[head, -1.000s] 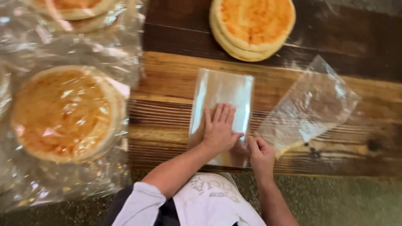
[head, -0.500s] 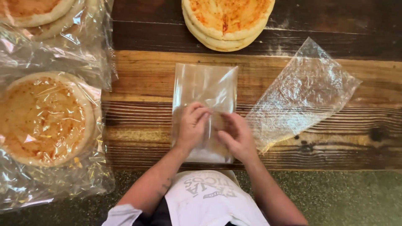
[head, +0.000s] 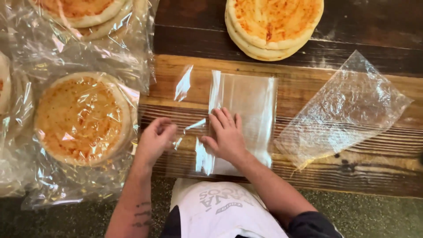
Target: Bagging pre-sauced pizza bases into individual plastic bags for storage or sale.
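Note:
A flat stack of clear plastic bags [head: 253, 99] lies on the wooden table [head: 185, 44] in front of me. My right hand [head: 227, 136] rests flat on the stack's near left part, fingers spread. My left hand [head: 154, 140] sits just left of the stack, fingers curled around the edge of one thin clear bag [head: 184, 83]. That bag is pulled leftwards off the stack and lifts partly off the wood.
A rumpled clear bag [head: 348, 110] lies to the right. Bare round pizza bases [head: 273, 24] are stacked at the far edge. At left a bagged pizza base [head: 81, 117] lies near my left hand, with more bagged bases [head: 83, 11] behind it.
Both hands were together on the stack's near edge. Now my left hand has moved left, drawing one bag away, while my right hand stays pressed on the stack.

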